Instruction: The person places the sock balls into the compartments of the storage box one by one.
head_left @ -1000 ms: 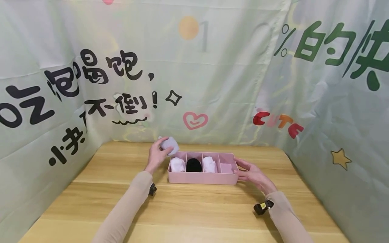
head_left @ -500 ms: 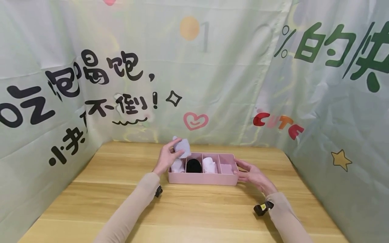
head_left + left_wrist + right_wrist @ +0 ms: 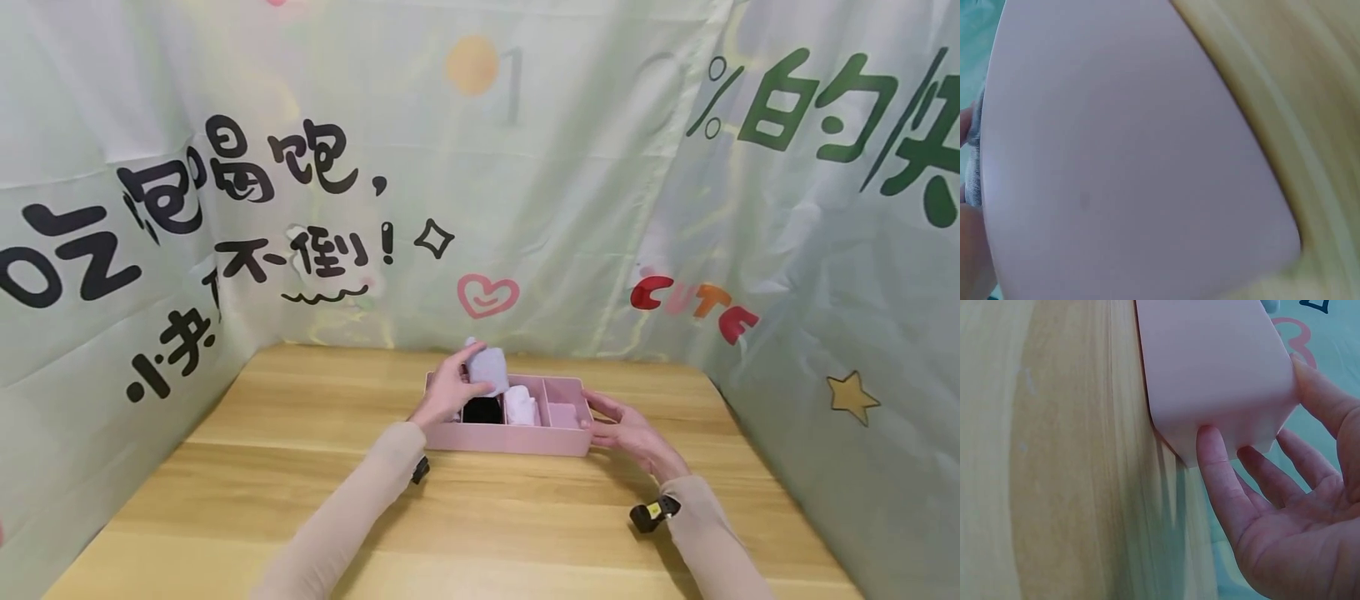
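Note:
In the head view, my left hand (image 3: 450,392) pinches a light grey rolled sock (image 3: 489,371) between thumb and fingers, above the compartment with the black roll (image 3: 482,410). That roll sits in a pink divided box (image 3: 517,440), beside a white rolled bundle (image 3: 520,406). My left hand hides most of the leftmost compartment. In the right compartment shows only a pink shape, low down. At the box's right end, my right hand (image 3: 636,437) rests its spread fingertips. The right wrist view shows those fingers (image 3: 1213,447) fairly straight against the end wall (image 3: 1235,434).
The box stands on a wooden table (image 3: 487,517). Behind it hangs a pale green printed cloth (image 3: 555,208), which also closes in both sides. Each sleeve bears a small black camera (image 3: 645,517) at the wrist.
My left hand has carried the grey sock rightward, from beside the box's left end to over the second compartment. My right hand stays at the right end.

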Demonstrator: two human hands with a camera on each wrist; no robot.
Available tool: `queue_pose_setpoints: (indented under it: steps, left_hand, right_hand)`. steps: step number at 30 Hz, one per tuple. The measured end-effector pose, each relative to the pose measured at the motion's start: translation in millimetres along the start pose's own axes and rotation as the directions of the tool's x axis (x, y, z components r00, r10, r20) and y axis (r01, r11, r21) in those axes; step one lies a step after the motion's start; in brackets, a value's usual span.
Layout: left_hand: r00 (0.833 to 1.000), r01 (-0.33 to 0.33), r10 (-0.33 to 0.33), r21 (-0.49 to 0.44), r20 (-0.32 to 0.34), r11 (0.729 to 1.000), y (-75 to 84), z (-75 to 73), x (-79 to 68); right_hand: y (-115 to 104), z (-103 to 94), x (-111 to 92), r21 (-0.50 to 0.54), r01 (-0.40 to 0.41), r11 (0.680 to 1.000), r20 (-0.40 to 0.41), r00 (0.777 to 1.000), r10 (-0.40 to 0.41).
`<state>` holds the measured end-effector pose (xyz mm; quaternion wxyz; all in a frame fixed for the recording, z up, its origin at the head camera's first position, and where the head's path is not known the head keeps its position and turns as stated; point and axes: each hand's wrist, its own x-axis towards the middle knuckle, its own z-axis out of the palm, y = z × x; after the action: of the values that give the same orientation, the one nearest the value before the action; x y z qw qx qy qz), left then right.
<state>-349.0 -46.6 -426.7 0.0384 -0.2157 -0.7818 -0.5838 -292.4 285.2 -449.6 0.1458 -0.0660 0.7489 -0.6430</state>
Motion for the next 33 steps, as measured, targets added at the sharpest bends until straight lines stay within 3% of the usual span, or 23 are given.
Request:
queue_pose_setpoints:
  steps: [3,7,12,17,21,26,33]
  left_hand:
    - [0.998,-0.022,0.019,0.046,0.053,0.999,0.6,11.5,3.5]
    - [0.995,-0.034,0.030,0.038,0.096,0.999,1.9,22.9,5.8]
    - [0.991,-0.040,0.030,0.076,0.127,0.996,1.9,31.2,6.7]
    - [0.989,-0.091,0.074,0.134,0.126,0.987,2.6,36.5,7.1]
    - [0.988,-0.104,0.092,0.092,0.126,0.990,5.6,41.6,7.8]
    - [0.986,-0.065,0.064,-0.002,0.152,0.998,5.2,49.9,9.9]
    - [0.988,-0.046,0.048,-0.015,0.146,0.999,9.2,61.9,13.1]
  right_hand:
    - [-1,-1.4,0,0.000,0.000,1.000,-0.003,1.000,0.000]
    - [0,-1.3,0,-0.011,-0.001,1.000,0.002,1.000,0.001]
    - [1,-1.2,1,-0.031,-0.005,1.000,-0.009,1.000,0.005]
    - [1,-2.2,1,-0.036,-0.001,0.999,-0.009,1.000,0.001]
    - [2,-2.4,2,-0.028,-0.007,1.000,-0.010,1.000,0.007]
    - [2,-2.6,2,-0.033,-0.008,0.999,-0.009,1.000,0.008]
    - [1,-3.8,2,-0.034,-0.007,0.999,-0.008,1.000,0.007]
